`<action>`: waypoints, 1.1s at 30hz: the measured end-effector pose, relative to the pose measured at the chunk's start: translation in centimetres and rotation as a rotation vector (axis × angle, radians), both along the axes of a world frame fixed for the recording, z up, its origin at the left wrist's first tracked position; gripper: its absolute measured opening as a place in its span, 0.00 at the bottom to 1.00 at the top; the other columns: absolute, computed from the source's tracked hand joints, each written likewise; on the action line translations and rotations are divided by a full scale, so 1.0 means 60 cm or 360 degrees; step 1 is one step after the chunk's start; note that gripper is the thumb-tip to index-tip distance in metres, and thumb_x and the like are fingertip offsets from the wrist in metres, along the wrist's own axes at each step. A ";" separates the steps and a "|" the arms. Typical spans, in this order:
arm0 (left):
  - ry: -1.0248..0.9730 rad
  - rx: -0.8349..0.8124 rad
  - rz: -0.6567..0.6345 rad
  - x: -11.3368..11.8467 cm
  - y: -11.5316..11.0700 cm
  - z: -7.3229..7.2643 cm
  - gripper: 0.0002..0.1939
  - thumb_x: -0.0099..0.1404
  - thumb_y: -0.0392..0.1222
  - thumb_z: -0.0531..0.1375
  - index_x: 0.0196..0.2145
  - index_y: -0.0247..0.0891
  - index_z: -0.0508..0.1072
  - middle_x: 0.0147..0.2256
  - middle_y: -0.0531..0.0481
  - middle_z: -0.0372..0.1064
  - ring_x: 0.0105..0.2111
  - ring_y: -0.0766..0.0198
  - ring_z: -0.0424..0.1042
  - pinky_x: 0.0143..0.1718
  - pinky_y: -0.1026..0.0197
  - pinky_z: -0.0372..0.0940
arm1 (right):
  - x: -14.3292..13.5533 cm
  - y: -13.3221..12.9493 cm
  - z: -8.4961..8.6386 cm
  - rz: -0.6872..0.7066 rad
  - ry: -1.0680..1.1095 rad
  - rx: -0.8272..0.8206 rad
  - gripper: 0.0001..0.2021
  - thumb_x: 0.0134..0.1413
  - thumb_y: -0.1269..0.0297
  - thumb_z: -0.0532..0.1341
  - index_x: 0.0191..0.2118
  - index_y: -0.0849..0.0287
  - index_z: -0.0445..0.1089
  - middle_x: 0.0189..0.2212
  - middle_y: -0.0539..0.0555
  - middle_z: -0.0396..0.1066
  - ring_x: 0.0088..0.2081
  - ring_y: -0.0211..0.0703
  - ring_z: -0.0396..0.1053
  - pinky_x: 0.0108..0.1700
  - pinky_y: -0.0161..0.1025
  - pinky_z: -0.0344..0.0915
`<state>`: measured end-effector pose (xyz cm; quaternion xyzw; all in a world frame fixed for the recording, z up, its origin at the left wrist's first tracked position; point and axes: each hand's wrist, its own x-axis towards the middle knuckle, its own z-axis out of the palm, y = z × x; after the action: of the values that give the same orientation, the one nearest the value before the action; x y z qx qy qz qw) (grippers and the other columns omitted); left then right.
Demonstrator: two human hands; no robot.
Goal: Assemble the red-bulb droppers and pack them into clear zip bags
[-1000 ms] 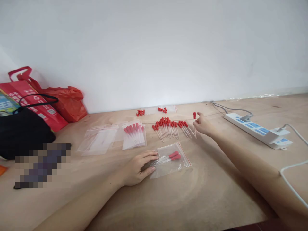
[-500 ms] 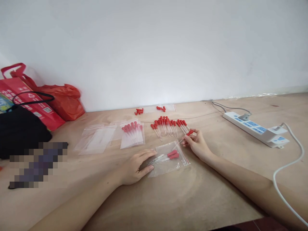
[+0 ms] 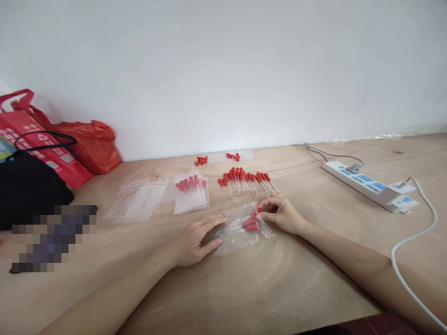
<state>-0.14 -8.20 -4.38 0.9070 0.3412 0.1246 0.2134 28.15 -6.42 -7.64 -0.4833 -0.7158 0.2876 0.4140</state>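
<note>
A clear zip bag [image 3: 230,242] lies on the table with several red-capped droppers [image 3: 249,226] inside. My left hand [image 3: 202,239] pinches the bag's left end between thumb and fingers. At the bag's right, open end, my right hand [image 3: 279,213] holds a red-capped dropper [image 3: 260,211], its glass part inside the bag. Behind the bag several more droppers [image 3: 239,179] lie fanned out, with another small group [image 3: 267,181] to their right. Filled bags [image 3: 191,193] of droppers are stacked left of them.
Flat bags [image 3: 139,200] lie on the left of the table. Loose red caps [image 3: 201,160] are near the wall. A white power strip [image 3: 363,181] with cables is at right; red bags [image 3: 91,144] and a black bag [image 3: 31,190] at left.
My right hand has moved slightly left, bringing the dropper from beside the small group into the bag's mouth. My left hand has stayed on the bag.
</note>
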 end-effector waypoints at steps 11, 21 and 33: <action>-0.0048 0.0033 -0.0025 0.002 0.000 0.002 0.21 0.63 0.44 0.51 0.54 0.43 0.57 0.54 0.48 0.57 0.54 0.58 0.57 0.53 0.52 0.55 | -0.019 0.008 -0.007 0.0042 -0.0108 0.0106 0.06 0.46 0.62 0.59 0.25 0.56 0.72 0.29 0.53 0.69 0.33 0.41 0.66 0.39 0.42 0.63; 0.0024 0.0090 -0.0120 0.003 -0.001 0.004 0.20 0.65 0.41 0.49 0.55 0.46 0.57 0.55 0.49 0.54 0.55 0.59 0.55 0.54 0.53 0.54 | 0.038 0.063 0.018 -0.0719 -0.0371 0.0090 0.10 0.47 0.60 0.56 0.32 0.60 0.67 0.30 0.55 0.69 0.31 0.42 0.66 0.32 0.38 0.60; 0.0126 0.0112 -0.0183 0.004 -0.001 0.010 0.19 0.65 0.39 0.47 0.53 0.47 0.60 0.56 0.50 0.53 0.56 0.59 0.52 0.54 0.51 0.53 | 0.063 0.137 0.029 -0.0898 -0.1022 -0.0382 0.18 0.46 0.71 0.55 0.45 0.69 0.61 0.36 0.68 0.69 0.38 0.53 0.67 0.34 0.40 0.61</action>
<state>0.08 -8.23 -3.76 0.9362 0.2922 0.0880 0.1743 31.95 1.78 -5.90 -0.7691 -0.6098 0.0797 0.1740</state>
